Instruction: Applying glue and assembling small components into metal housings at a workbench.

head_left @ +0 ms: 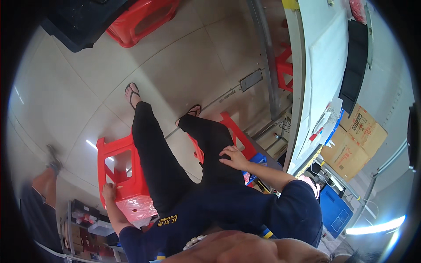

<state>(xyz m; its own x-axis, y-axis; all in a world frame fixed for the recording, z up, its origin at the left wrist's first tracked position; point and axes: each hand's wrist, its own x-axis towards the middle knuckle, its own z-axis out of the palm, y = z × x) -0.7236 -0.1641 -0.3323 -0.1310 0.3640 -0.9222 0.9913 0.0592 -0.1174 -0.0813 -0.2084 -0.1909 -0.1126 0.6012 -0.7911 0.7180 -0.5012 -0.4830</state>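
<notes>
My right hand [235,158] rests on the black trousers [215,144] over my right thigh, its fingers spread and nothing in them. Off to the left, my left hand [108,192] is at the edge of a red plastic stool [133,186], with its fingers curled against the rim. Clear plastic wrapping [137,207] lies by that stool, close to my left forearm. Under and beside my right leg, part of another red stool [240,139] shows. Both of my legs stretch forward, with sandalled feet on the tiles.
A long white worktable [324,65] runs along the right, with a black tray [354,65] and cardboard boxes [351,142]. A blue bin [335,210] stands at the lower right. Another red stool [142,22] is at the top. At the left, another person's leg [46,184] shows.
</notes>
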